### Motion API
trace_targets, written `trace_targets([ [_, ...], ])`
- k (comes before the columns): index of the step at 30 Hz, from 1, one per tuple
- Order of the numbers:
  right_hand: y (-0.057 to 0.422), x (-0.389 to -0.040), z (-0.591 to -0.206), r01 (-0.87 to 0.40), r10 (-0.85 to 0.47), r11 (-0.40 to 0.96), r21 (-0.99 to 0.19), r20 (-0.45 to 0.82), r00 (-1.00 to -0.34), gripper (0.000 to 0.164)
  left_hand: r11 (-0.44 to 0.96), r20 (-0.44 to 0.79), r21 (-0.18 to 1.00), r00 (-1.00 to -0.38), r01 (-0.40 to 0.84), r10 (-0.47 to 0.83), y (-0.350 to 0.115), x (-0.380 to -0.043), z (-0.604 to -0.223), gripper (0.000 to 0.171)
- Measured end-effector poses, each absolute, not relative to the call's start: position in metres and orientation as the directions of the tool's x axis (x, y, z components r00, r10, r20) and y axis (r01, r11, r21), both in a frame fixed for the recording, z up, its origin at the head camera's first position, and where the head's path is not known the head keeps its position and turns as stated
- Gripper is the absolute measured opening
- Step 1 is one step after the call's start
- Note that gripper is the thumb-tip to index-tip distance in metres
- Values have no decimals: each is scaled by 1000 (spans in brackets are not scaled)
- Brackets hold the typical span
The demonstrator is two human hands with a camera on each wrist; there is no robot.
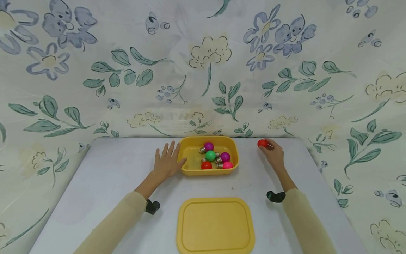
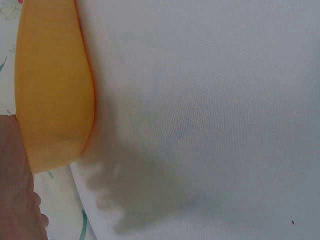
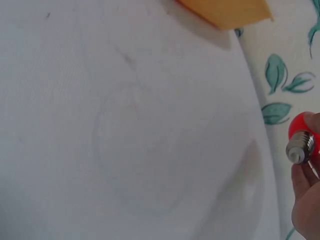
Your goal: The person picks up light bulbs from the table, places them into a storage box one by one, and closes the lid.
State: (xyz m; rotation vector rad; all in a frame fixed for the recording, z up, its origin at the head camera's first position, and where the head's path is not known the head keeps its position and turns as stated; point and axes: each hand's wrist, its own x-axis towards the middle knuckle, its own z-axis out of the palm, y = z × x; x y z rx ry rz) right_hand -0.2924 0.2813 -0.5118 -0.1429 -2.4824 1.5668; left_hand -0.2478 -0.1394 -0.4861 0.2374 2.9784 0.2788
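Between thumb and fingers, my right hand (image 1: pixel 273 152) pinches a red light bulb (image 1: pixel 262 143) to the right of the yellow container. In the right wrist view the metal screw base of this bulb (image 3: pixel 301 147) points toward the camera. My left hand (image 1: pixel 167 161) is spread with straight fingers, its thumb at the left rim of the yellow container (image 1: pixel 190 173). Inside lie several small bulbs: a green bulb (image 1: pixel 210 155), a red bulb (image 1: pixel 206 165), a pink bulb (image 1: pixel 227 165) and two purple ones, the upper purple bulb (image 1: pixel 208 146) near the back wall.
A flat yellow lid (image 1: pixel 215 225) lies on the white table (image 1: pixel 104 183), in front of the container and nearer to me. Behind the table's far edge hangs a flowered cloth (image 1: pixel 177 116). Dark straps (image 1: pixel 276 197) sit at both wrists.
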Motion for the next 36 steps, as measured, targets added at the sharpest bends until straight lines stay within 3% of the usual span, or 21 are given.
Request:
trace_targets([
  [18,235,-295,-472,-161,99,435,-886,225,-969,49,970,-122,192,-977,147,173,-140,-247,-485,76],
  [36,180,-290,-453,-321,-104,391,-862,306,-946,44,970,-128,196,-977,146,173,-140,-247,-486,77],
])
